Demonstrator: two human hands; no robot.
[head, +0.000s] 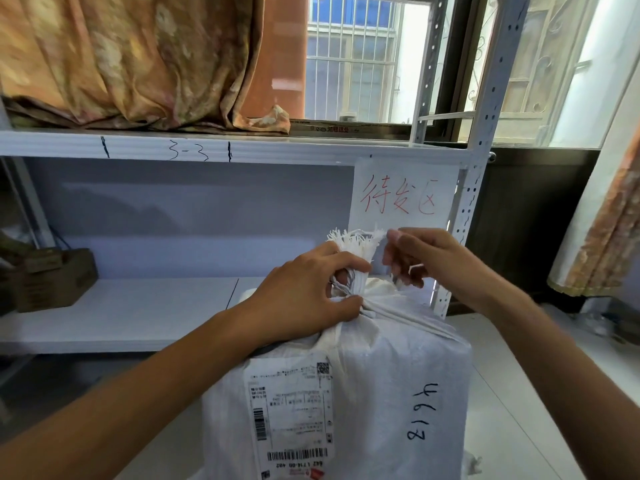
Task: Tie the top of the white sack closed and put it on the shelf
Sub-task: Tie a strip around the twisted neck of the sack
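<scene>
A white woven sack (388,393) stands upright in front of me, with a shipping label on its front and handwritten numbers on its side. Its top is gathered into a bunched neck (356,289) with a frayed end sticking up. My left hand (304,292) is clenched around that neck. My right hand (422,258) pinches a thin white string beside the frayed end. The white metal shelf (121,310) lies just behind the sack.
A brown cardboard box (52,278) sits on the shelf's left end. A paper sign with red writing (401,195) hangs on the shelf's right post. Folded orange curtain cloth (138,64) lies on the upper shelf board. A window is behind.
</scene>
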